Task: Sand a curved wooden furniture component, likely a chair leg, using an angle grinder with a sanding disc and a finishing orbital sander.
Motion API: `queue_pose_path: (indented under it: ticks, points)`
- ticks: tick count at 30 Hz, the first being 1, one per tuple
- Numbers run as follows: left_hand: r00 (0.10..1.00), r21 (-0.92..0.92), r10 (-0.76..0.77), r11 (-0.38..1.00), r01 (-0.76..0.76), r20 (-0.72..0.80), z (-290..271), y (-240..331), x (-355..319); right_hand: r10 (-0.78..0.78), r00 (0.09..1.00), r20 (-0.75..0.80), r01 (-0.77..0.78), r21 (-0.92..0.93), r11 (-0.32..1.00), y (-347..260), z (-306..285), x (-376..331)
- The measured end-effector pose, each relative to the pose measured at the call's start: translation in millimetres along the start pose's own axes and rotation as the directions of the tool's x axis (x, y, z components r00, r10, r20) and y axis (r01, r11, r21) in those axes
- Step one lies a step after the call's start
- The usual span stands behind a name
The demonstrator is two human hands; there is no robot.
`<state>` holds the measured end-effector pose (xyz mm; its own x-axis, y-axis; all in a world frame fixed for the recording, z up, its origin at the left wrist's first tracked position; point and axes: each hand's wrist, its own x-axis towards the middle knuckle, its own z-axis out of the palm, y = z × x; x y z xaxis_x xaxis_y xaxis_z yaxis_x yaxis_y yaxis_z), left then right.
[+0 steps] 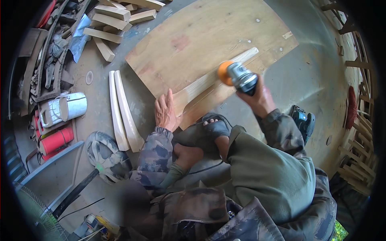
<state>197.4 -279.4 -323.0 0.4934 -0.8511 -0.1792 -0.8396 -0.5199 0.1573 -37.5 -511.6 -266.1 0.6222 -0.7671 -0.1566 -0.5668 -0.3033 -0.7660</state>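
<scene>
Grinder point(242, 80) held at a pale wooden piece point(199, 87)

The right hand point(262, 98) is closed around the dark body of the grinder, its fingers partly out of sight behind the casing. The left hand point(165, 110) lies half open, palm down on the wide near end of the wooden piece, fingers pointing away from the wearer; how firmly it grips I cannot tell. Between the two, the grinder's orange disc point(225, 73) overlaps the wood toward its far end, and blur hides whether they touch.

The wooden piece lies along the near side of a plywood board point(197, 38), slanting from the left hand up to a narrower tip on the right. The board lies low over the grey floor point(277, 84), and a sandalled foot point(217, 126) is just beside its near edge.

Further out, two similar curved legs point(124, 116) lie side by side on the floor, left of the board. Wood blocks point(110, 22) are heaped beyond them at upper left. Along the left side sit a white bucket point(74, 106) and a red container point(57, 140). On the right, past the right forearm, a dark green power tool point(302, 122) lies on the floor.
</scene>
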Motion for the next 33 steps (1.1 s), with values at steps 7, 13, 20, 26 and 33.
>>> queue_pose_path:
  ticks: [7,13,20,26,33]
  points:
    - [0.998,-0.106,-0.006,0.994,0.000,-0.058,11,-4,8,-0.072,0.965,0.252,0.098,-0.091,0.991,-42,55,-15]
    - [0.992,-0.073,0.021,0.997,-0.030,-0.125,11,-5,5,-0.072,0.951,0.300,0.132,-0.185,0.974,-38,55,0]
    - [0.995,-0.063,0.019,0.998,-0.025,-0.101,5,-4,4,-0.015,1.000,0.026,0.021,-0.240,0.971,4,12,28]
    - [0.994,-0.071,0.028,0.997,-0.035,-0.101,6,-3,6,0.108,0.978,-0.181,-0.148,-0.222,0.964,59,-44,73]
    - [1.000,-0.074,-0.009,0.997,0.008,-0.012,-1,4,6,0.245,0.944,-0.222,-0.268,-0.078,0.960,59,-58,75]
